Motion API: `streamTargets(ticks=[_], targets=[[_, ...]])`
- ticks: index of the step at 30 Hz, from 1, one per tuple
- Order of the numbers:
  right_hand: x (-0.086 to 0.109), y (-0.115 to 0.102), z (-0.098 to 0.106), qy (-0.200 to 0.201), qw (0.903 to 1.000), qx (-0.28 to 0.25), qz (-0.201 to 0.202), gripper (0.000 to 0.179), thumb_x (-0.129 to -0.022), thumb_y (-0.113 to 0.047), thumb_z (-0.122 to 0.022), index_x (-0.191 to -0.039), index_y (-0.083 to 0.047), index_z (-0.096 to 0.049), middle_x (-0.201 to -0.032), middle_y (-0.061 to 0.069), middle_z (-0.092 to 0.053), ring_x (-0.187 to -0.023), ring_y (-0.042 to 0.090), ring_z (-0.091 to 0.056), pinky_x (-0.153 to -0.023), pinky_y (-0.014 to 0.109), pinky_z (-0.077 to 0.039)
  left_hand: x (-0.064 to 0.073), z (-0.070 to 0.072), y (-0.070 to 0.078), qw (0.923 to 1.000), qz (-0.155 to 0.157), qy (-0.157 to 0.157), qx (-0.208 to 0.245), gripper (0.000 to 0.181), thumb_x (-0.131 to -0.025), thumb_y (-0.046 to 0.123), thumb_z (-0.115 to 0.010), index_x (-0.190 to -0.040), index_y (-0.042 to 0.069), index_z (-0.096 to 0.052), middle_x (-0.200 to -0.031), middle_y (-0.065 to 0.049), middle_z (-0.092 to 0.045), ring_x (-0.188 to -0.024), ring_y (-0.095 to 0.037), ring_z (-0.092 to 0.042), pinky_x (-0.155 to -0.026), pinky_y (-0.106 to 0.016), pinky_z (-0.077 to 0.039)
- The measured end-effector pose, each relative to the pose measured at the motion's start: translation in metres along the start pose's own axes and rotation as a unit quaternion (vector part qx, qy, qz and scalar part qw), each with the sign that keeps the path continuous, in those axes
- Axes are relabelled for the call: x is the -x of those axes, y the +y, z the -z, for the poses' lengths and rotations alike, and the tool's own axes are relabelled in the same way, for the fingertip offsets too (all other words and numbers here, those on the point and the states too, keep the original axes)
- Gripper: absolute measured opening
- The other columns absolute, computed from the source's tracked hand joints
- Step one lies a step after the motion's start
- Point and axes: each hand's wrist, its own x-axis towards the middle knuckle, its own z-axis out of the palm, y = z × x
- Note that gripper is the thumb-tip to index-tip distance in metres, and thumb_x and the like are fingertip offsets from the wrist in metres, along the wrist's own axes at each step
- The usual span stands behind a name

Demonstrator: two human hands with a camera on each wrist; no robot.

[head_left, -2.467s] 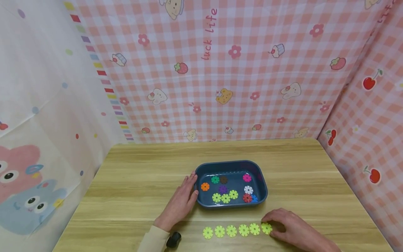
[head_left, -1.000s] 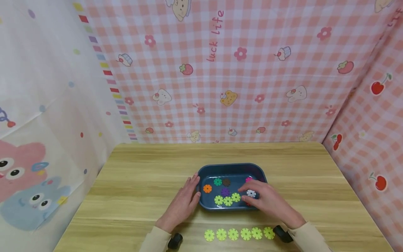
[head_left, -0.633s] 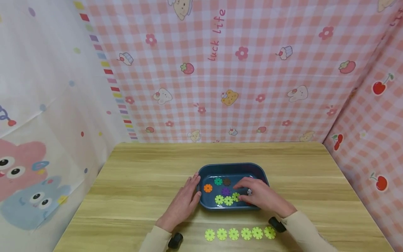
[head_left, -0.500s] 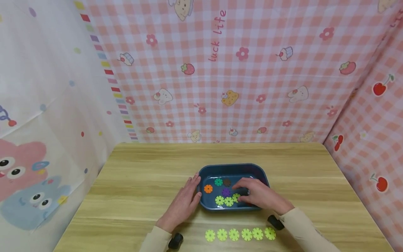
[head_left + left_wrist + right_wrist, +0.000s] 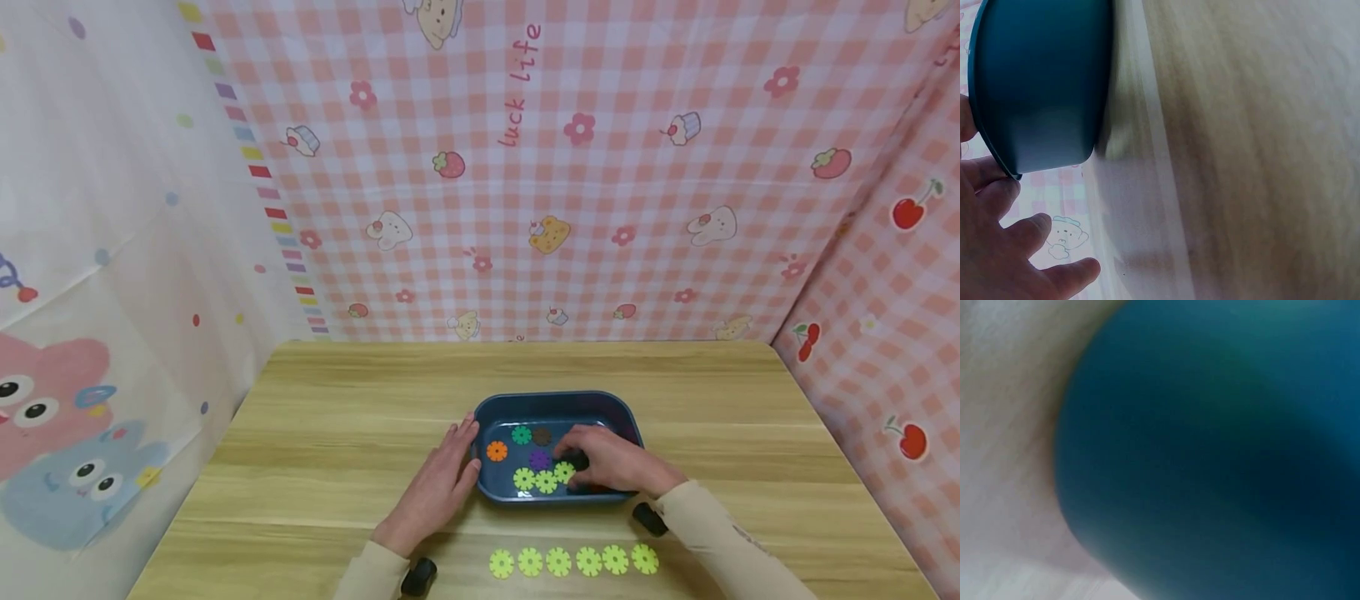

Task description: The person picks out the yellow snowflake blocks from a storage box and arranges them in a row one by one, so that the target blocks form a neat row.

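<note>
At the far left, a white curtain with cartoon prints is seen well apart from the left grip. Below that grip, a cream sleeve is worn, with a black wrist device beside it. The left grip is held loosely spread, and its fingertips are rested against the left end of a dark-blue tray; nothing is clasped by it. Just right of it, inside the tray, an orange disc is laid. Farther right, a green disc and a brown disc are set side by side, to the left of the right grip and slightly beyond its fingertips; a purple disc is placed just left of its forefinger. Three lime discs are bunched at its thumb, the rightmost lying between thumb and forefinger. These two are curved and parted around that disc; whether it is pinched cannot be told. Nearer than both grips, six more lime discs are lined up on the wood-grain tabletop, the last one below the right wrist. A patterned curtain is hung beyond the right grip, farthest right.
</note>
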Motion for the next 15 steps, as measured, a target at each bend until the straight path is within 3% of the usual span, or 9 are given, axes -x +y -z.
streamTargets(ticks=[15], targets=[[-0.0014,-0.0005,-0.0051,-0.012,0.9996,0.008,-0.022,0.027,-0.083,-0.016,-0.089,-0.104,-0.014,-0.072,-0.104,-0.007,-0.058,-0.095,0.012,-0.058,-0.089,0.039,-0.056,-0.0002,0.0004,0.0023,1.0000,0.003,0.000,-0.006,0.056,-0.111,0.027,-0.048,-0.162,0.008,-0.035,-0.171,-0.005,-0.024,-0.156,-0.034,-0.024,-0.117,-0.066,-0.030]])
